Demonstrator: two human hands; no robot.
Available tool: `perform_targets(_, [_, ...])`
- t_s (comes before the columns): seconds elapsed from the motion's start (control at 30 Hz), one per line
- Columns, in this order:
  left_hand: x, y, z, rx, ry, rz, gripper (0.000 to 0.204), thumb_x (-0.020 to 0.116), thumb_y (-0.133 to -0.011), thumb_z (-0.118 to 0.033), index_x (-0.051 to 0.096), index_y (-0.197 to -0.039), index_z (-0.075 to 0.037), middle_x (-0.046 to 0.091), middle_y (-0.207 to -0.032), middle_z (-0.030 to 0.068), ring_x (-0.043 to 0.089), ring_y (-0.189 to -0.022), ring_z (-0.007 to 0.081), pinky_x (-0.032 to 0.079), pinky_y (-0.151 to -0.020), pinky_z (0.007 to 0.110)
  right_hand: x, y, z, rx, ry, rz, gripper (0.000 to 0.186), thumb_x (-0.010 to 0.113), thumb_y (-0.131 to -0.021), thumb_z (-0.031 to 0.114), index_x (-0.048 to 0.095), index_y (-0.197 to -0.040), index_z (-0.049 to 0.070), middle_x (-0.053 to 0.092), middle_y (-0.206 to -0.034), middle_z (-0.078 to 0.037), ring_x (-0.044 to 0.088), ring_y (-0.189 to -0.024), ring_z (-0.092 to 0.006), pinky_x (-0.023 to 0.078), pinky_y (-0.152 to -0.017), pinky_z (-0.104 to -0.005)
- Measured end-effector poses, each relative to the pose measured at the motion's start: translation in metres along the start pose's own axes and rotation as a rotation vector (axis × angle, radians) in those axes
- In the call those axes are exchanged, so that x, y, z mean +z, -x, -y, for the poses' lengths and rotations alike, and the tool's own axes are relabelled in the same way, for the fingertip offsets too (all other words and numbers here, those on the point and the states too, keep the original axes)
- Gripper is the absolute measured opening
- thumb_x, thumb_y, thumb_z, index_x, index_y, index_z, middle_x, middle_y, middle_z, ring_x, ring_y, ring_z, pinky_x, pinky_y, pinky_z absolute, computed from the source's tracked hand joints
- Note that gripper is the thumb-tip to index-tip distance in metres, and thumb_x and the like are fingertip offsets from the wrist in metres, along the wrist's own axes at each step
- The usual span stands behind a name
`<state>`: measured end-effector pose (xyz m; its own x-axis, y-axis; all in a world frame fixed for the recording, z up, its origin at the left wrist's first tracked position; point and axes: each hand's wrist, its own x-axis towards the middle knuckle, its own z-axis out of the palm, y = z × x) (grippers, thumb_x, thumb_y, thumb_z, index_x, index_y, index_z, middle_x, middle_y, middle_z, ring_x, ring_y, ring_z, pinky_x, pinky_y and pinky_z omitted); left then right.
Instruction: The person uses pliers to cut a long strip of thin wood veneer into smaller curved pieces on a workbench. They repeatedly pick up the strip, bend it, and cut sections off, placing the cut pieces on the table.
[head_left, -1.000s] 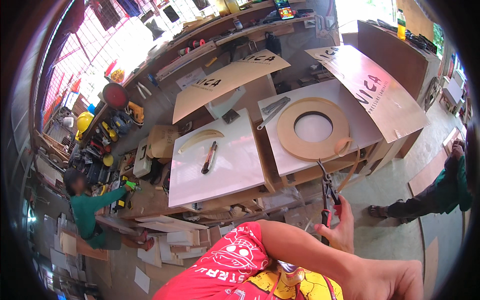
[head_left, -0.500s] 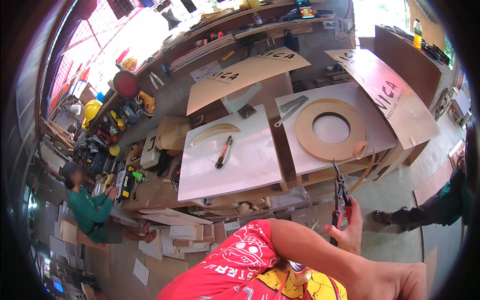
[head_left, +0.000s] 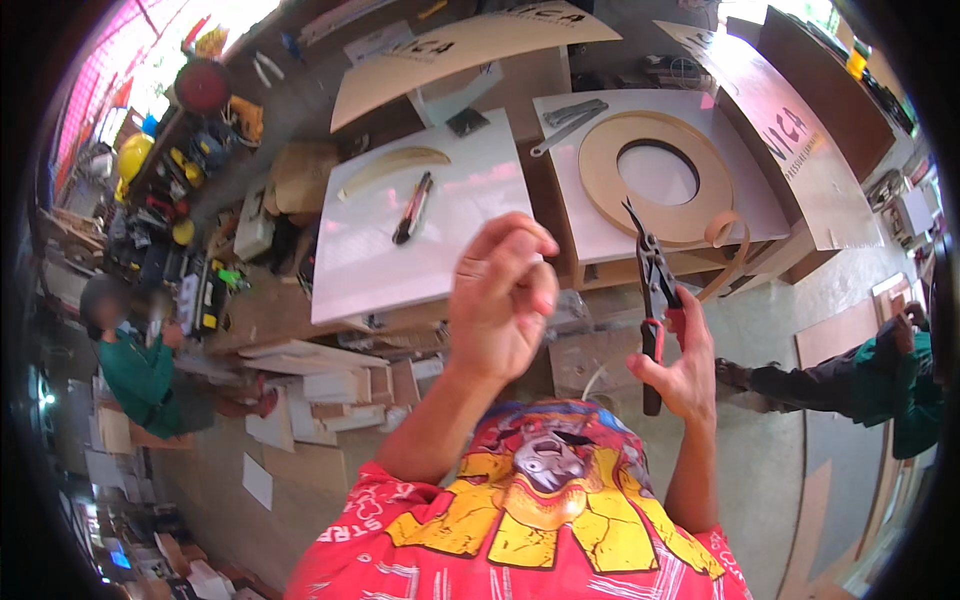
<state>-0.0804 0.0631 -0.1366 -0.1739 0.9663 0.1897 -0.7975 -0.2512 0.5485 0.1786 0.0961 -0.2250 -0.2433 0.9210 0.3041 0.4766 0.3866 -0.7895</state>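
Pliers [head_left: 652, 290] stand upright in right hand [head_left: 682, 368]; left hand [head_left: 500, 298] raised, fingers [head_left: 515, 240] curled.

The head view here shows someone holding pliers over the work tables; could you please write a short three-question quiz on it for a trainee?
1. True or false: the right hand holds the pliers.
2. What does the left hand hold? A) a hammer B) nothing C) a saw
3. Fill in: the flat ring lies on a white ____.

Key: 1 true; 2 B; 3 board. The pliers' nose points up and away from the person; the left hand's fingers are curled and touch nothing.
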Motion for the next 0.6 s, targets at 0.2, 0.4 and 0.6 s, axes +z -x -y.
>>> perform_targets(0.2, [-0.039,0.002,-0.015,0.16,-0.118,-0.061,0.017,0.07,-0.109,-0.014,0.072,-0.122,-0.004,0.075,-0.11,0.0119,0.068,-0.061,0.0127,0.041,-0.041,0.019,0.024,-0.017,0.012,0.199,-0.097,0.118,0.105,0.092,-0.06,0.035,0.051,-0.15,-0.002,0.065,-0.122,-0.019,0.064,-0.109,-0.032,0.053,-0.099,-0.0437])
perform_targets(0.4, [-0.061,0.009,-0.032,0.24,-0.181,-0.021,0.022,0.071,-0.108,-0.012,0.072,-0.127,-0.003,0.077,-0.113,0.0167,0.068,-0.061,0.0141,0.041,-0.041,0.02,0.045,-0.023,0.028,0.18,-0.078,0.179,0.106,0.093,-0.06,0.036,0.052,-0.15,-0.002,0.065,-0.123,-0.021,0.064,-0.111,-0.0345,0.053,-0.101,-0.0468])
perform_targets(0.6, [-0.055,0.01,-0.043,0.169,-0.098,-0.045,0.023,0.06,-0.11,-0.006,0.069,-0.128,0.004,0.074,-0.126,0.0212,0.07,-0.069,0.0174,0.046,-0.047,0.022,0.045,-0.03,0.032,0.158,-0.027,0.152,0.106,0.093,-0.061,0.038,0.052,-0.15,-0.002,0.065,-0.127,-0.023,0.065,-0.116,-0.0383,0.052,-0.105,-0.0486])
